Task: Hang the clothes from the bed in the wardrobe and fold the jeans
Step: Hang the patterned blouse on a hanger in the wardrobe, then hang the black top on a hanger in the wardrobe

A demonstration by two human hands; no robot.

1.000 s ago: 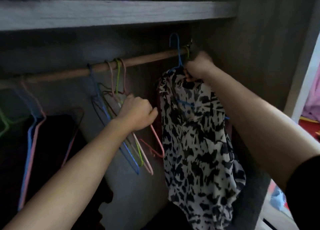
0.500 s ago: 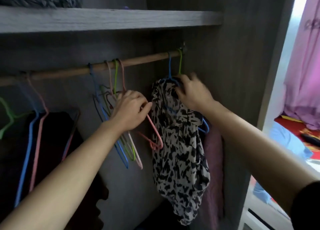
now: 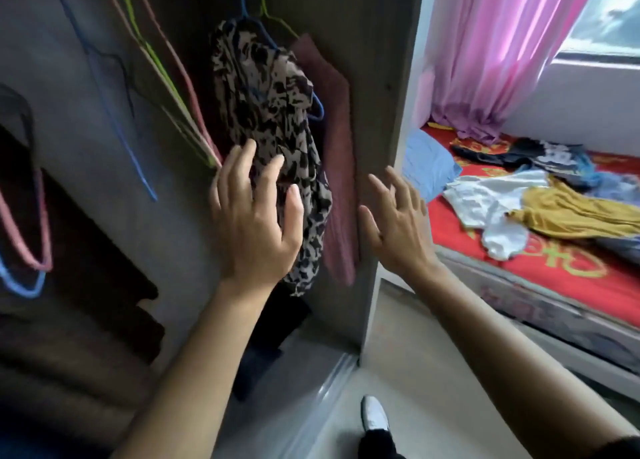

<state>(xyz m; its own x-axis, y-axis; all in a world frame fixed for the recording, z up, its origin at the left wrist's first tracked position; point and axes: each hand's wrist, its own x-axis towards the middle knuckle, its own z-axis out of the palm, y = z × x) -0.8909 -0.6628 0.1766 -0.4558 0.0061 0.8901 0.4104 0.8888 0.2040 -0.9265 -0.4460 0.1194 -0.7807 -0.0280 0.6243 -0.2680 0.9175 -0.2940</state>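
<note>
Nearby, wardrobe side panel [image 3: 381, 119] beside hands; clothes [image 3: 540, 202] strewn on bed [image 3: 540, 271]

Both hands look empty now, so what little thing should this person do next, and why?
Probably reach the right hand toward the white garment on the bed. The spotted blouse already hangs on its blue hanger, the left hand is open and empty too, and several clothes lie on the bed.

blouse [image 3: 270, 112]: thin printed cloth | wardrobe [image 3: 381, 78]: matt woodgrain | curtain [image 3: 502, 43]: sheer
</note>
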